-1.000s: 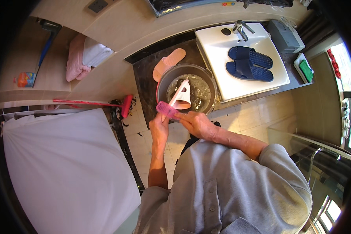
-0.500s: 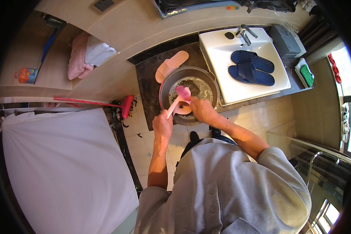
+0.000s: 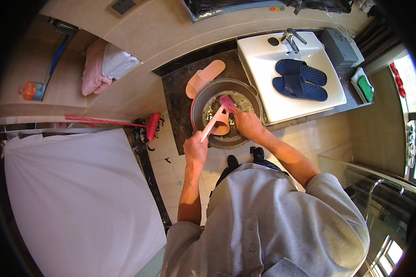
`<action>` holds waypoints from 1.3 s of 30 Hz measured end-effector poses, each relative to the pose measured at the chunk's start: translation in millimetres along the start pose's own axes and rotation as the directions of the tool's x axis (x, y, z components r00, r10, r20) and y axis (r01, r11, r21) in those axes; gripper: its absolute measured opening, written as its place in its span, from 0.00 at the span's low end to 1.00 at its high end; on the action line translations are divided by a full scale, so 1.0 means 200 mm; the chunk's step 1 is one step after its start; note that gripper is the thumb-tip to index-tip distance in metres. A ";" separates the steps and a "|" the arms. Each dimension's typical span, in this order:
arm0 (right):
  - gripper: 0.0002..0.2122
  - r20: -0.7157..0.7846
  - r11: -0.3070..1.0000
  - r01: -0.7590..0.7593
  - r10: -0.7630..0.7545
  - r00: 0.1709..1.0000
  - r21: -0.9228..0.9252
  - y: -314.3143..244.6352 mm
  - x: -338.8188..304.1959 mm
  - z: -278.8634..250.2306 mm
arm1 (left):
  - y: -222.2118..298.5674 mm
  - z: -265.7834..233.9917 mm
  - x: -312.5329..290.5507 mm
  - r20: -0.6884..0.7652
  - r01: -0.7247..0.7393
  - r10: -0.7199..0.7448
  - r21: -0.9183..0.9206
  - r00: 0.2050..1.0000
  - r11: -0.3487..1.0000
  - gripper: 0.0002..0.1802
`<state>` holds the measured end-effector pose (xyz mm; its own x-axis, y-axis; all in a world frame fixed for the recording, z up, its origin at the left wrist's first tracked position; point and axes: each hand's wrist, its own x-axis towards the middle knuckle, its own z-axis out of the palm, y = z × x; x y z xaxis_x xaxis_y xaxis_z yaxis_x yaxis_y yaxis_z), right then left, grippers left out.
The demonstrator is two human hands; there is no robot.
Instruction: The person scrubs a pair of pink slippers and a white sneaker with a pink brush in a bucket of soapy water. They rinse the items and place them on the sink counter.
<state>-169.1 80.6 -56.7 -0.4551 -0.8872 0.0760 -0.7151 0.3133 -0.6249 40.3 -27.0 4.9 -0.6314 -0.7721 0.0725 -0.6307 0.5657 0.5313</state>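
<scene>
My left hand [image 3: 195, 148] is closed round one end of a pink slipper [image 3: 212, 123], which I hold tilted on its edge over a grey basin [image 3: 198, 104]. The slipper's strap faces right. My right hand [image 3: 248, 124] grips a small pink scrubbing brush [image 3: 227, 102] against the slipper's far end; the fingers partly hide the brush. Foamy water shows in the basin. Beyond it, on the dark counter, lies a second pink slipper [image 3: 205, 78]. Two navy slippers [image 3: 300, 83] rest overlapped in the white sink [image 3: 275, 111] at the right.
A chrome faucet [image 3: 291, 40] rises at the sink's back. Right of the sink are a grey box [image 3: 339, 48] and a green cloth or sponge [image 3: 365, 88]. A red broom [image 3: 151, 127] lies on the left, beside a surface covered with a white sheet [image 3: 83, 194]. Folded towels [image 3: 97, 69] sit in a wall niche.
The brush and my right hand have shifted slightly right and toward the slipper's far end. My left hand keeps its hold, and the slipper's strap shows more plainly.
</scene>
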 end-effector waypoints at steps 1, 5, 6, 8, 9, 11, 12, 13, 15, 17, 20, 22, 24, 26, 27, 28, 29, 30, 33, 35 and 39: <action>0.11 0.018 0.999 -0.039 0.039 0.999 -0.019 0.04 0.04 0.02 | 0.01 0.00 0.01 0.001 -0.035 0.035 0.025 0.999 0.999 0.05; 0.10 0.160 0.987 -0.138 0.149 0.976 -0.079 0.11 0.14 0.12 | 0.13 0.00 0.08 0.132 -0.097 0.063 0.271 0.989 0.958 0.06; 0.10 0.151 0.978 -0.197 0.204 0.967 -0.062 0.13 0.15 0.19 | 0.17 0.03 0.10 0.133 -0.123 0.085 0.306 0.987 0.944 0.06; 0.11 0.171 0.962 -0.272 0.272 0.947 -0.022 0.16 0.18 0.22 | 0.22 0.06 0.14 0.157 -0.175 0.123 0.385 0.980 0.906 0.08; 0.11 0.204 0.957 -0.289 0.283 0.937 0.000 0.16 0.19 0.22 | 0.22 0.06 0.14 0.157 -0.162 0.107 0.394 0.982 0.905 0.08; 0.11 0.206 0.966 -0.256 0.242 0.948 0.045 0.16 0.18 0.20 | 0.22 0.06 0.15 0.159 -0.138 0.078 0.412 0.984 0.901 0.08; 0.11 0.171 0.977 -0.203 0.190 0.967 0.063 0.16 0.16 0.19 | 0.22 0.05 0.15 0.167 -0.132 0.068 0.407 0.984 0.904 0.07; 0.11 0.138 0.986 -0.148 0.137 0.981 0.078 0.12 0.14 0.15 | 0.21 0.04 0.15 0.175 -0.124 0.056 0.402 0.983 0.907 0.07; 0.12 0.159 0.963 -0.148 0.113 0.981 0.225 -0.01 0.04 0.06 | 0.18 0.02 0.15 0.188 -0.101 0.027 0.398 0.982 0.912 0.07; 0.14 0.243 0.944 -0.125 0.050 0.969 0.304 -0.20 -0.06 -0.09 | 0.15 0.02 0.16 0.200 -0.082 0.001 0.397 0.980 0.914 0.07; 0.17 0.183 0.899 -0.117 0.042 0.982 0.423 -0.41 -0.19 -0.21 | 0.16 0.00 0.17 0.154 -0.079 0.033 0.306 0.988 0.949 0.07; 0.18 0.058 0.892 0.004 -0.034 0.998 0.452 -0.42 -0.22 -0.19 | 0.13 0.01 0.18 0.104 -0.049 0.026 0.224 0.994 0.973 0.08; 0.18 0.030 0.903 0.018 -0.034 0.999 0.429 -0.38 -0.22 -0.16 | 0.12 0.01 0.18 0.098 -0.041 0.022 0.194 0.995 0.980 0.07; 0.17 0.093 0.930 -0.068 0.037 0.995 0.360 -0.28 -0.17 -0.11 | 0.10 0.02 0.18 0.088 -0.050 0.037 0.147 0.995 0.988 0.07; 0.16 0.062 0.942 -0.084 0.067 0.996 0.324 -0.23 -0.14 -0.09 | 0.08 0.02 0.17 0.086 -0.063 0.053 0.115 0.995 0.991 0.08; 0.16 0.031 0.952 -0.102 0.098 0.995 0.288 -0.17 -0.10 -0.07 | 0.07 0.02 0.16 0.085 -0.077 0.070 0.083 0.994 0.994 0.08; 0.16 0.000 0.960 -0.122 0.126 0.992 0.252 -0.12 -0.07 -0.04 | 0.07 0.01 0.14 0.075 -0.083 0.078 0.070 0.994 0.994 0.08; 0.16 -0.012 0.965 -0.140 0.146 0.989 0.223 -0.04 -0.03 0.01 | 0.08 0.00 0.13 0.067 -0.089 0.085 0.059 0.994 0.994 0.09; 0.16 -0.004 0.974 -0.185 0.187 0.982 0.129 0.12 0.08 0.14 | 0.07 -0.01 0.11 0.047 -0.114 0.111 0.063 0.993 0.992 0.07; 0.16 0.066 0.980 -0.188 0.183 0.981 0.066 0.14 0.12 0.17 | 0.08 -0.02 0.10 0.041 -0.140 0.137 0.098 0.990 0.985 0.06; 0.10 0.093 0.973 -0.147 0.132 0.987 0.178 -0.16 0.00 -0.02 | 0.11 0.00 0.07 0.077 -0.114 0.099 0.237 0.992 0.965 0.04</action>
<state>-149.1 72.1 -33.1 -0.4947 -0.8654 -0.0798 -0.5345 0.3754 -0.7572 17.7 -24.6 16.8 -0.7234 -0.6879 0.0597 -0.6431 0.7027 0.3044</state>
